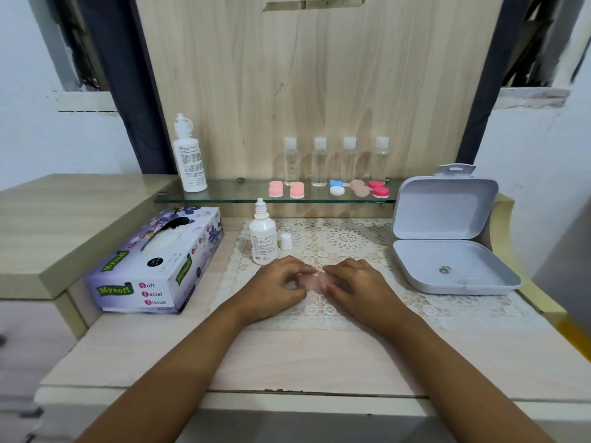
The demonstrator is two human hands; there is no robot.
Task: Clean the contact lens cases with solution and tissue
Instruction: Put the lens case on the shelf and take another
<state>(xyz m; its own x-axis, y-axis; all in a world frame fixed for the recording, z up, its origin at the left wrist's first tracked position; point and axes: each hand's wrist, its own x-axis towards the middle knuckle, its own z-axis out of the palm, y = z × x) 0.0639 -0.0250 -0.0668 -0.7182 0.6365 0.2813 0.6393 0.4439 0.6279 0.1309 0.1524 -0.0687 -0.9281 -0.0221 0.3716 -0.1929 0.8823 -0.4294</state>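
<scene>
A pale pink contact lens case [315, 280] lies on the lace mat [358, 251] between my hands. My left hand [278, 284] curls its fingers round the case's left end, and my right hand [355, 284] grips its right end. Much of the case is hidden by my fingers. A small white solution bottle [263, 238] stands uncapped just beyond my left hand, its white cap [286, 241] beside it. A purple tissue box [153, 263] sits at the left. Several more lens cases [335, 188] in pink, blue-white, beige and red lie on the glass shelf [224, 195].
A taller white bottle [189, 158] stands at the shelf's left end, and several clear bottles [334, 161] line the wooden back panel. An open grey plastic box [447, 244] sits at the right of the mat. A raised cabinet top [48, 225] borders the left.
</scene>
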